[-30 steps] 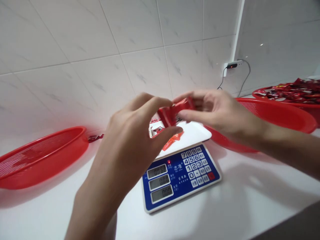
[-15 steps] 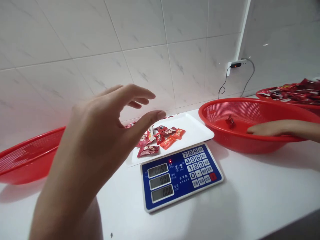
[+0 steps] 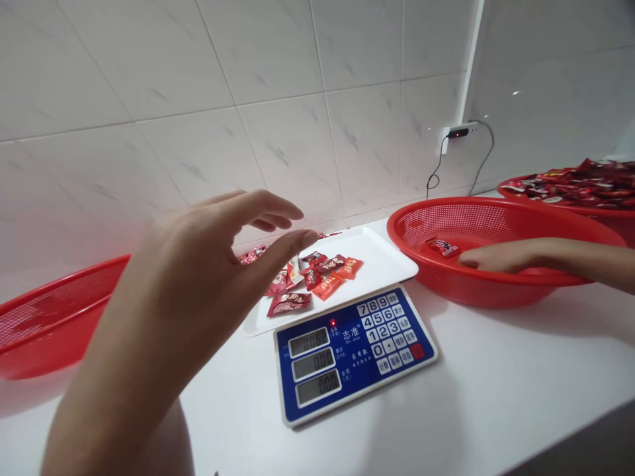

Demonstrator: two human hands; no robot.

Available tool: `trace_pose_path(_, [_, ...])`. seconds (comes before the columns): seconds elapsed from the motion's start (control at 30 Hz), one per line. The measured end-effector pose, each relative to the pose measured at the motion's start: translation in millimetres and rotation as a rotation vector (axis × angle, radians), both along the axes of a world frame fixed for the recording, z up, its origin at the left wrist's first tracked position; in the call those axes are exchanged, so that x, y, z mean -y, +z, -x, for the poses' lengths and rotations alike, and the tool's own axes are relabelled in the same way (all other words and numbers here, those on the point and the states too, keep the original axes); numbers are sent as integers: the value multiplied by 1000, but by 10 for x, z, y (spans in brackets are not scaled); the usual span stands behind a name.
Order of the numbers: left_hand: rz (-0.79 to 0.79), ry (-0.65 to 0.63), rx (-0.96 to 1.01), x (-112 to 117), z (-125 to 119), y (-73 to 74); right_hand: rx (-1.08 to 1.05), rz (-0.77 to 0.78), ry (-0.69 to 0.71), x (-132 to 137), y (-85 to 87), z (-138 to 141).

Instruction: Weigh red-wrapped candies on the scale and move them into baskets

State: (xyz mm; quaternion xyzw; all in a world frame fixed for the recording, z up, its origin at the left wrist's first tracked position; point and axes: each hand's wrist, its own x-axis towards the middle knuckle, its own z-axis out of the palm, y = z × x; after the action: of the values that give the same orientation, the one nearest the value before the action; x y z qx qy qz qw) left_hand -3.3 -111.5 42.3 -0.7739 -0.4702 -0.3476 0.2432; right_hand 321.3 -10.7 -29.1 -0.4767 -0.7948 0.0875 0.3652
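My left hand (image 3: 198,264) hovers open above the counter, fingers spread and pointing at the white tray (image 3: 384,254) of a blue electronic scale (image 3: 352,350). Several red snack packets (image 3: 317,277) lie on that tray. My right hand (image 3: 496,256) reaches into the red mesh basket (image 3: 501,291) on the right, its fingers partly hidden behind the rim. One red packet (image 3: 443,246) lies on the basket's floor just beyond the fingertips.
A second red basket (image 3: 54,330) sits at the left edge. Another basket heaped with red packets (image 3: 580,182) stands at the far right. A charger with a cable (image 3: 459,132) is plugged into the tiled wall. The dark counter edge (image 3: 585,449) runs across the lower right.
A second ago both hands held a red packet over the scale. My right hand has since carried it into the right basket and let it go; my left hand has drawn back, open.
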Motion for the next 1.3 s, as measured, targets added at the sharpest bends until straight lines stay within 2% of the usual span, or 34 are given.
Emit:
trace_pose_path(0.2, [-47,8,-16,-6,24,-26,-26,96,164,50,245,488])
trace_pose_path(0.3, [-1,-4,-13,-11,14,-26,106,173,288,26,296,660])
trace_pose_path(0.37, [29,-14,-8,-12,3,-21,257,96,348,3,258,808])
trace_pose_path(0.43, [39,-21,0,-3,-5,-14,391,-56,358,-18,185,959])
trace_pose_path(0.53, [26,-24,7,36,-5,-3,437,-202,365,-26,104,1088])
trace_pose_path(0.7, [11,-40,14,91,-7,4,116,-305,316,52,203,961])
trace_pose_path(0.8, [43,-43,33,87,-33,7,10,-291,246,129,270,850])
trace_pose_path(1.0, [82,-32,37,99,-78,36,-29,-185,230,225,212,775])
trace_pose_path(1.3, [62,-66,22,32,-71,7,-31,-167,216,221,153,754])
